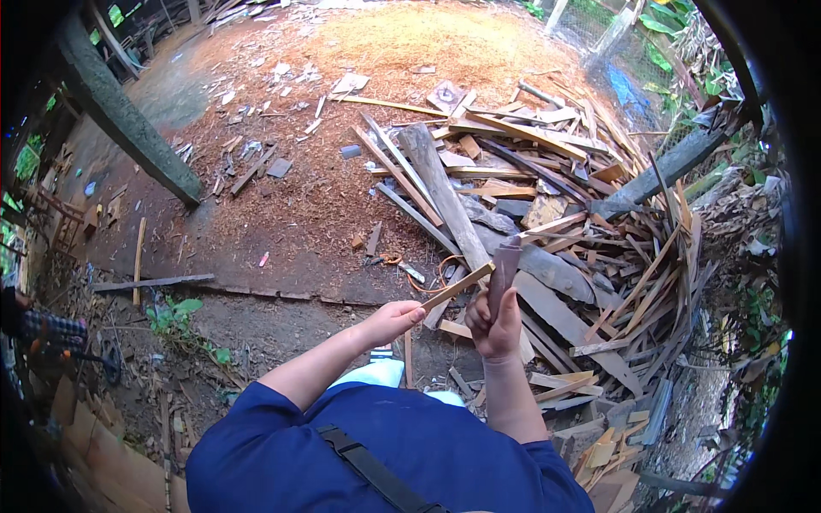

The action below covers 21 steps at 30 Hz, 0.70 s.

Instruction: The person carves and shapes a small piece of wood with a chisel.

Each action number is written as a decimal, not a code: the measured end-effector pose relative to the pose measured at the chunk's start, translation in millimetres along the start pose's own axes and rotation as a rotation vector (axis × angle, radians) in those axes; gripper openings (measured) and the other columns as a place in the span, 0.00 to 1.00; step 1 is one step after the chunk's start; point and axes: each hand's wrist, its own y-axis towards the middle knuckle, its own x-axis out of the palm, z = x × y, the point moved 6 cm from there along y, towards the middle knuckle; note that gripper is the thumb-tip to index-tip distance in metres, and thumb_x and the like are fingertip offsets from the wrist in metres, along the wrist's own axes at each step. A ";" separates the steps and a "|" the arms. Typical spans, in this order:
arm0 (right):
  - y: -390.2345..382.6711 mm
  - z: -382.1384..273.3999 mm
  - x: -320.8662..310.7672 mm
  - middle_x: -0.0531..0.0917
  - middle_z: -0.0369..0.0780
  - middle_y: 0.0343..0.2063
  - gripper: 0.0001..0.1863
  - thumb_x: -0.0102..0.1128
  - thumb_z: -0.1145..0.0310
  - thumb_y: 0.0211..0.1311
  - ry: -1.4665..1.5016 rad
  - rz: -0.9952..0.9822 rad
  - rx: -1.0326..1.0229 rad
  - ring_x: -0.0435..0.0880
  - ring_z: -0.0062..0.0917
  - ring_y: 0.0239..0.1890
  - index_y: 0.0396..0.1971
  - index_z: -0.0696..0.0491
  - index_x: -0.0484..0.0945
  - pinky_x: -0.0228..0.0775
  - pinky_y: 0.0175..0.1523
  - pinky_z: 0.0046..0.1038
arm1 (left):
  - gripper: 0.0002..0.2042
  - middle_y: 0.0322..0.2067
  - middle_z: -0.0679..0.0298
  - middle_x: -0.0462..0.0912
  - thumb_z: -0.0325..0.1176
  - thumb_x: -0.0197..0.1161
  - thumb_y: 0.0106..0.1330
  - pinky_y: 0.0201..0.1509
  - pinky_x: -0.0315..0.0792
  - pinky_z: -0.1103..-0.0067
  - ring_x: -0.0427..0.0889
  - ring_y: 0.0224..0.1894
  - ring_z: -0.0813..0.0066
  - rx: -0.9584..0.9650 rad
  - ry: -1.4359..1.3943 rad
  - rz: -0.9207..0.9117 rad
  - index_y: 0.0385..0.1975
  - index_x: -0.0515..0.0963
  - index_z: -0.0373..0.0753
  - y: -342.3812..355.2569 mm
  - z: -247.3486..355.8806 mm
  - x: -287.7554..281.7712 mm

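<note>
My left hand (393, 325) grips the lower end of a narrow, flat strip of light wood (453, 289), held slanting up to the right. My right hand (499, 329) is closed around a dark brown, flattish piece (505, 265) held upright; I cannot make out what it is. The strip's upper end is beside or against this brown piece. Beyond both hands lie a thick weathered grey post (434, 184) on the wood pile and a loop of orange cord (392, 259).
A large pile of scrap boards and sticks (624, 291) spreads across the right. A leaning concrete post (128, 128) stands at upper left on sawdust-strewn ground (256, 214). Checkered cloth (47, 329) shows at the left edge, a small plant (171, 321) nearby, and wire mesh fencing (650, 77) behind.
</note>
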 end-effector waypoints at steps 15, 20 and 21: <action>-13.2 -20.1 -26.8 0.76 0.50 0.40 0.28 0.53 0.70 0.56 -1.408 0.333 -0.557 0.78 0.38 0.41 0.58 0.48 0.59 0.68 0.45 0.30 | 0.15 0.14 0.75 0.56 0.45 0.42 0.67 0.16 0.50 0.85 0.54 0.14 0.85 -0.304 -0.362 -0.207 0.20 0.63 0.44 25.2 2.5 24.1; -12.8 3.4 -5.2 0.76 0.49 0.39 0.26 0.52 0.64 0.56 -1.594 0.123 -0.344 0.77 0.42 0.40 0.57 0.40 0.61 0.69 0.43 0.35 | 0.15 0.14 0.75 0.60 0.45 0.45 0.66 0.18 0.53 0.86 0.56 0.15 0.86 -0.256 -0.183 -0.130 0.21 0.65 0.43 36.3 14.7 15.6; -12.1 0.8 -5.5 0.76 0.49 0.38 0.26 0.52 0.64 0.57 -1.646 0.145 -0.321 0.77 0.42 0.39 0.57 0.38 0.60 0.69 0.42 0.35 | 0.15 0.14 0.75 0.59 0.45 0.45 0.66 0.18 0.53 0.86 0.56 0.15 0.86 -0.263 -0.225 -0.158 0.21 0.65 0.43 36.6 11.8 13.1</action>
